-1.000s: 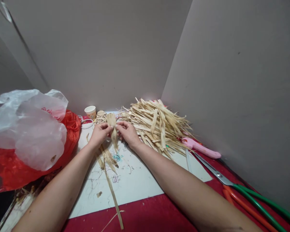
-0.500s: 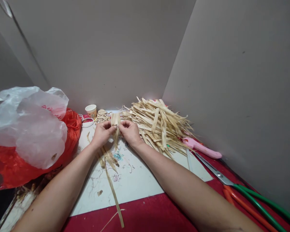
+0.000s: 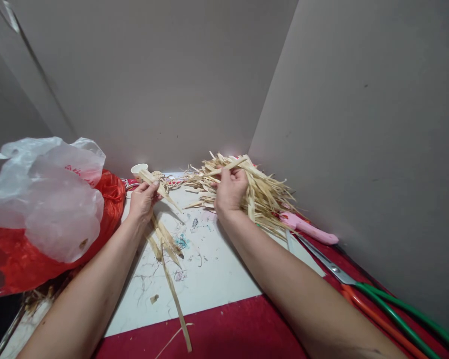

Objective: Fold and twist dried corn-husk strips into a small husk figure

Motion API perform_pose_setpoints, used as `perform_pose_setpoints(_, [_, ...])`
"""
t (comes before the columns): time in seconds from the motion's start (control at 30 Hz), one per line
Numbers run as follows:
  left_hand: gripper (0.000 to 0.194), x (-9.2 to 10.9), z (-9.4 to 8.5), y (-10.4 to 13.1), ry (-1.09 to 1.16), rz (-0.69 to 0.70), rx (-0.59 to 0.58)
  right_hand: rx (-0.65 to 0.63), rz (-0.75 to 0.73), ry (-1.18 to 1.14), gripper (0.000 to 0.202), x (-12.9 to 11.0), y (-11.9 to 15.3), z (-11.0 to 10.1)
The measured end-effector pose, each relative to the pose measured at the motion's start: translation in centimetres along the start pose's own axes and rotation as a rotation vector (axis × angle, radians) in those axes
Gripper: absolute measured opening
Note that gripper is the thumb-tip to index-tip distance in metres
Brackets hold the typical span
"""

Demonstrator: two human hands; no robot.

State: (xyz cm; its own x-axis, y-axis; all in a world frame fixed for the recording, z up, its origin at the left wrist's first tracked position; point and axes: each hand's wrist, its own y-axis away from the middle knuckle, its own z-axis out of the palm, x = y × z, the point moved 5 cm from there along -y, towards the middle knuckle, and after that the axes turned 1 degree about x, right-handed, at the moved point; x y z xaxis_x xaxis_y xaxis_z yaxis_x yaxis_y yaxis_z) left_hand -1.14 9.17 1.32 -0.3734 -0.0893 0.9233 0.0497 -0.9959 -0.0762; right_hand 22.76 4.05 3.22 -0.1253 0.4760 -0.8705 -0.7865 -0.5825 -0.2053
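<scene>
Between the thumb and fingers of my left hand (image 3: 142, 200) is a pale, flat strip of dried leaf (image 3: 148, 176), its narrow end pointing down to the right. My right hand (image 3: 232, 192) is at the left side of a heap of dried leaf strips (image 3: 267, 192), fingers curled over a strip (image 3: 228, 166) that slants up to the right. Part of its fingers is hidden behind the hand. Below my left hand, several loose strips (image 3: 167, 239) lie on the white board (image 3: 224, 279), one long one reaching past its front edge.
Red and clear plastic bags (image 3: 60, 209) bulge at the left. A paper cup (image 3: 138, 169) stands at the back near coiled cord (image 3: 166, 180). At the right lie a pink-handled tool (image 3: 310, 229) and large scissors (image 3: 340, 273) with green and orange handles. Red cloth (image 3: 224, 329) covers the front.
My hands have parted. The left has moved left, still with a leaf strip, while the right has let go of that piece and moved right to the heap, closing on a strip there.
</scene>
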Motion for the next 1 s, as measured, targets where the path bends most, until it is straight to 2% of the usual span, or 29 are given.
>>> perform_pose_setpoints(0.1, [0.043, 0.0, 0.3, 0.3, -0.03, 0.004, -0.027, 0.053, -0.055, -0.089, 0.016, -1.8, -1.4, -0.6])
perform_pose_setpoints(0.17, [0.044, -0.1, 0.8, 0.7, -0.075, -0.019, -0.086, 0.003, 0.001, -0.1, 0.016, -2.0, -1.4, -0.5])
perform_pose_setpoints(0.23, [0.042, -0.3, 1.6, 1.2, -0.146, -0.053, -0.166, -0.174, 0.168, -0.049, 0.013, -0.8, -0.1, 0.4])
perform_pose_setpoints(0.33, [0.039, -0.6, 2.5, 2.1, -0.264, -0.08, -0.256, -0.548, 0.456, 0.069, 0.012, 2.1, 3.7, 2.2])
perform_pose_setpoints(0.4, [0.037, -0.8, 3.0, 2.6, -0.326, -0.091, -0.31, -0.725, 0.485, 0.117, 0.018, 3.2, 5.8, 3.0])
perform_pose_setpoints(0.43, [0.035, -0.9, 3.2, 2.8, -0.347, -0.096, -0.341, -0.769, 0.456, 0.127, 0.019, 3.5, 6.4, 3.2])
perform_pose_setpoints(0.5, [0.034, -1.1, 3.5, 3.1, -0.366, -0.117, -0.399, -0.779, 0.397, 0.132, 0.02, 3.6, 6.8, 3.2])
perform_pose_setpoints(0.57, [0.033, -1.4, 3.5, 3.2, -0.352, -0.142, -0.435, -0.729, 0.385, 0.136, 0.018, 3.6, 6.6, 2.9])
perform_pose_setpoints(0.63, [0.031, -1.5, 3.4, 3.1, -0.324, -0.16, -0.442, -0.695, 0.4, 0.149, 0.016, 3.6, 6.3, 2.7])
perform_pose_setpoints(0.73, [0.03, -1.5, 3.1, 2.8, -0.313, -0.147, -0.429, -0.723, 0.39, 0.173, 0.017, 3.5, 6.2, 2.7])
perform_pose_setpoints(0.87, [0.028, -1.3, 3.2, 2.7, -0.354, -0.075, -0.409, -0.738, 0.257, 0.227, 0.02, 3.5, 6.1, 2.9])
perform_pose_setpoints(1.0, [0.024, -0.4, 3.8, 3.2, -0.328, 0.071, -0.365, -0.638, 0.143, 0.34, 0.015, 4.0, 5.3, 2.6])
